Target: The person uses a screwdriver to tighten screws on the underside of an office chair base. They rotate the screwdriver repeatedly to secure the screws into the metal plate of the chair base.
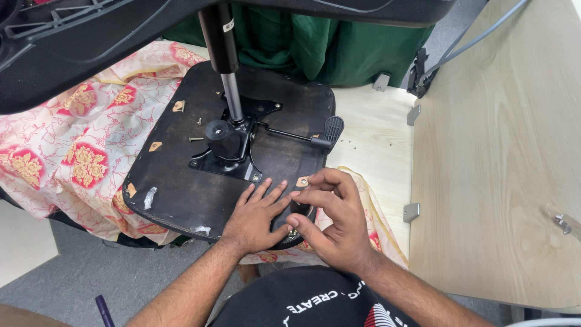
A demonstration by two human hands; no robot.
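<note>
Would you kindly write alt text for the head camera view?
A person's left hand lies flat on the underside of an upturned black chair seat, while the right hand pinches at its near edge. The seat rests on a floral cloth over a pale wooden table.

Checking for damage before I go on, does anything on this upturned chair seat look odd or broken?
Yes. The seat has torn, whitish patches along its near edge, and loose screws lie beside the mechanism.

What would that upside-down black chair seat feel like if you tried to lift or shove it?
The chair seat is probably stiff: it lies flat as a board. The bolted metal mechanism and gas cylinder likely make it heavy and top-weighted. On the patterned cloth it may drag rather than slide.
</note>
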